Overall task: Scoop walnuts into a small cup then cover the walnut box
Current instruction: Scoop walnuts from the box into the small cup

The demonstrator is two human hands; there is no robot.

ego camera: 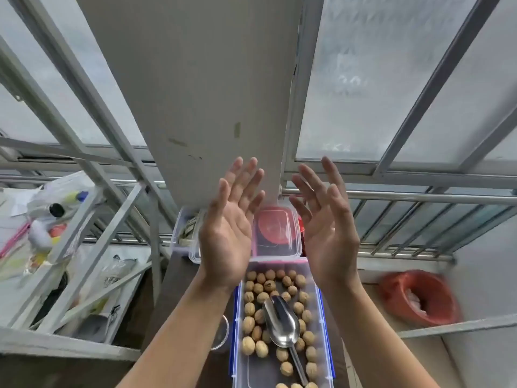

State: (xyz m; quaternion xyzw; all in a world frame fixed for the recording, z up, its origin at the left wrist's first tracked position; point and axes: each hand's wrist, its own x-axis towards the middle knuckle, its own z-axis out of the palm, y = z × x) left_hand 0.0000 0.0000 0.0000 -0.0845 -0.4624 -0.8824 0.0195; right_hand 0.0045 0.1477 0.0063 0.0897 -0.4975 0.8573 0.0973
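Both your hands are up in front of you, palms facing each other, fingers spread, nothing in either. Left hand (228,231) and right hand (326,228) are raised above the far end of the walnut box (324,331), apart from each other and touching nothing.

The walnut box is a clear, long rectangular tub with blue side clips, sitting on the dark table (179,289) directly below your forearms. It's uncovered. Walnuts (253,326) are spread in a loose single layer across its bottom. A metal scoop (281,324) lies in the box on top of the nuts, bowl toward the far end, handle pointing back at you.

Small cup (221,333): a clear one is just left of the box, mostly hidden behind your left forearm. Can't tell whether anything is in it.

Just past the far end of the box is a clear lidded container (277,233) with something red inside. Left of that, another clear tub (181,233), partly blocked by your left hand.

Red plastic bag (419,298) off to the right on the ledge. Metal rack (72,261) with cluttered items on the left. Frosted windows (377,79) behind.
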